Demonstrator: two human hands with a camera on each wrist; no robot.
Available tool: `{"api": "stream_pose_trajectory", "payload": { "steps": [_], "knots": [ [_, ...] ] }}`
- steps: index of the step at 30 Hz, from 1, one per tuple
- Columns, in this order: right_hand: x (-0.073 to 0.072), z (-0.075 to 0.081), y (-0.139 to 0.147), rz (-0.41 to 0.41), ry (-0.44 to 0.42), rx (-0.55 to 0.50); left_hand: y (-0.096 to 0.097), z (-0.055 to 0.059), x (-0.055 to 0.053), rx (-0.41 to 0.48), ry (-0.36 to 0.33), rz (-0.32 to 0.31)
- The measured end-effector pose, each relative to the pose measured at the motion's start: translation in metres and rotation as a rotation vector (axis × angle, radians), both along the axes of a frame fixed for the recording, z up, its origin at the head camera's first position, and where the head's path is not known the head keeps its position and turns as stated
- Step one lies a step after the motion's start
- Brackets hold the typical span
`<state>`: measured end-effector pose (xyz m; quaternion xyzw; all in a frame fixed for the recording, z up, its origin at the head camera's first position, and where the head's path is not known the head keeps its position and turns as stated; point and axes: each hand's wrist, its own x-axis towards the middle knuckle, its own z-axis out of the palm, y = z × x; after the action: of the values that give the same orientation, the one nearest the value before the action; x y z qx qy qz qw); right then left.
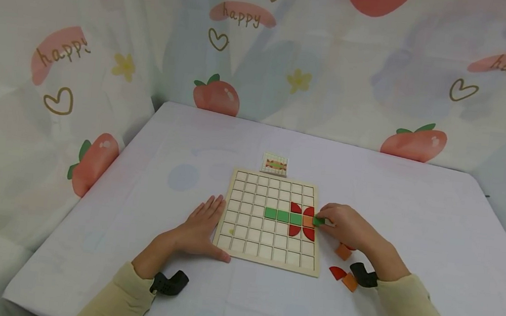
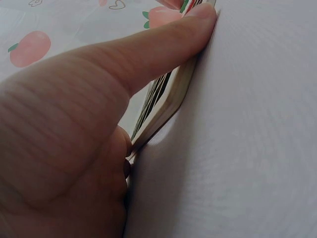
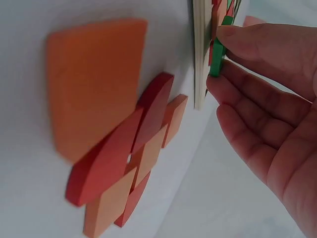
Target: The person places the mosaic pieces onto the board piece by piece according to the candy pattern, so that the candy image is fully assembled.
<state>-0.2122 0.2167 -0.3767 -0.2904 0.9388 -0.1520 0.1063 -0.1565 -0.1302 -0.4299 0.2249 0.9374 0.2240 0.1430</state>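
A wooden grid board [image 1: 266, 261] lies on the white cloth, with a row of green square tiles [image 1: 283, 216], an orange square tile [image 1: 308, 222] and several red quarter-round tiles [image 1: 294, 230] in its cells. Between thumb and fingers my right hand [image 1: 349, 227] pinches a green square tile [image 3: 217, 58] at the board's right edge. My left hand [image 1: 200, 229] rests with fairly straight fingers along the board's left edge. In the left wrist view the thumb [image 2: 163, 52] touches the board's side [image 2: 171, 101].
Loose orange tiles [image 3: 99, 84] and red quarter-round tiles [image 3: 106, 158] lie on the cloth right of the board. A small pattern card [image 1: 275, 164] sits behind the board. Each wrist carries a black camera mount [image 1: 170, 283]. A printed curtain [image 1: 334, 69] stands behind the table.
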Motion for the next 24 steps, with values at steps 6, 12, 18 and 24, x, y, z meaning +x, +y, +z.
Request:
{"api": "stream_pose_trajectory", "payload": {
  "steps": [6, 12, 18, 24],
  "knots": [
    [-0.002, 0.001, -0.013, 0.05, 0.035, -0.053, 0.0, 0.0, -0.001, -0.004, 0.0, 0.004],
    [-0.004, 0.001, -0.026, 0.102, 0.056, -0.071, -0.001, -0.001, -0.001, -0.009, -0.009, 0.001],
    [-0.005, 0.0, -0.039, 0.146, 0.07, -0.079, 0.0, 0.001, 0.0, -0.002, -0.007, 0.006],
    [-0.005, -0.001, -0.051, 0.203, 0.114, -0.112, 0.0, 0.004, 0.001, -0.007, -0.01, 0.005]
  ]
}}
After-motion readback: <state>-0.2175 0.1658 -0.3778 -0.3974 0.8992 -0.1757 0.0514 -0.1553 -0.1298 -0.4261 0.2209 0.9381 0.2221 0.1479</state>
